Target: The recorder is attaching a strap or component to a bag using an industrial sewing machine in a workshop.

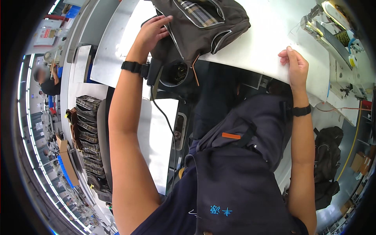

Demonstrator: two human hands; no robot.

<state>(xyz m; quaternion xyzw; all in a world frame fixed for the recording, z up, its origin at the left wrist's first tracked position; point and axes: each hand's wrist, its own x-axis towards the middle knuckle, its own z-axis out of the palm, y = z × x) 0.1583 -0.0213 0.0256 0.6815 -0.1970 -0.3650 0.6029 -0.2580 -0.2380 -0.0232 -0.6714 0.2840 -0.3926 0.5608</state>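
Observation:
A dark brown fabric bag [196, 39] lies on the white work table at the top, with silver-toothed zippers and a plaid lining [201, 13] showing through an open one. A brown strip [195, 74] hangs from its near edge. My left hand [154, 31] rests on the bag's left side, fingers stretched out and apart over the fabric. To the right, away from the bag, my right hand [294, 64] hovers by the table's near edge. Its fingers are curled in and the thumb points up; nothing shows between them.
The white table [266, 47] has machine parts [327, 33] at its far right. A dark round opening [175, 74] and a black cable [160, 107] sit below the bag. Several plaid-lined pieces [90, 137] are stacked at left; dark bags [327, 156] lie at right. A person [49, 80] is far left.

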